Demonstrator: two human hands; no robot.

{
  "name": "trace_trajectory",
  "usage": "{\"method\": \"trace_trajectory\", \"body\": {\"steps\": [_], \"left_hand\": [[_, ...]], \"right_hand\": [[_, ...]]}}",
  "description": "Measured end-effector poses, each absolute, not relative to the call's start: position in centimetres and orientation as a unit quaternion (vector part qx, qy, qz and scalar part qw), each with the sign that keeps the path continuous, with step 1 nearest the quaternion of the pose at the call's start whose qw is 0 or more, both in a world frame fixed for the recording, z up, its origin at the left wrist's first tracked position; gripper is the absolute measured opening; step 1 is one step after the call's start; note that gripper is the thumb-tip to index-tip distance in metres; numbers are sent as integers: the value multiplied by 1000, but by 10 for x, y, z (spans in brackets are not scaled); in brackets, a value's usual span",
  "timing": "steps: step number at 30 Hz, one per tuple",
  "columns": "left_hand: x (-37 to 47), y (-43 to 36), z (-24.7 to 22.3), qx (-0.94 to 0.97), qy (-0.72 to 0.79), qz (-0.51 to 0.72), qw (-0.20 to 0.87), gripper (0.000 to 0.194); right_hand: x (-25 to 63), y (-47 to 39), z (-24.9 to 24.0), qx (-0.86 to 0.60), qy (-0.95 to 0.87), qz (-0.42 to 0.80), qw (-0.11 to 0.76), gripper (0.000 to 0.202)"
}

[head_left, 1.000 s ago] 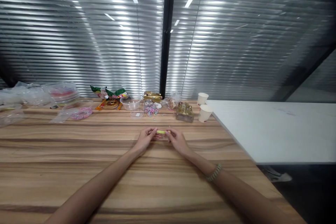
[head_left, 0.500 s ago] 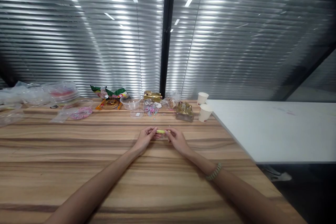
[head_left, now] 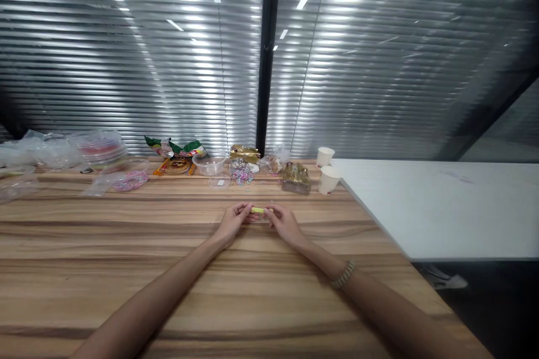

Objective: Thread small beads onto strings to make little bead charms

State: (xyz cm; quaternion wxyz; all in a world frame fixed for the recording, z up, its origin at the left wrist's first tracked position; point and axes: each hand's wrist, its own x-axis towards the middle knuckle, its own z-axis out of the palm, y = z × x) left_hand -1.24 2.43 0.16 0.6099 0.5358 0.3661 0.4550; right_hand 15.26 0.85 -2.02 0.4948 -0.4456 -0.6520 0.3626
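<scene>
A small yellow strip point(head_left: 258, 210) spans the gap between my two hands, low over the wooden table point(head_left: 252, 303). My left hand point(head_left: 233, 221) pinches its left end between thumb and fingers. At its right end, my right hand point(head_left: 285, 224) grips it in the same way. The strip is too small for me to tell its kind, and its ends are hidden by my fingertips. A beaded bracelet point(head_left: 344, 275) circles my right wrist.
Along the back stand a clear round bowl point(head_left: 209, 165), a heap of small coloured pieces point(head_left: 242, 176), a gold-coloured package point(head_left: 296, 178) and two paper cups point(head_left: 329, 180). Stacked plastic lids point(head_left: 101, 148) are at far left. A white table point(head_left: 446, 207) adjoins on the right.
</scene>
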Motion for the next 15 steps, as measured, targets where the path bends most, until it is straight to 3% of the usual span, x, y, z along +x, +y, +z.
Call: {"method": "trace_trajectory", "body": {"steps": [15], "left_hand": [[-12, 24, 2, 538, 357, 455, 613, 35]], "right_hand": [[153, 8, -21, -443, -656, 365, 490, 32]]}}
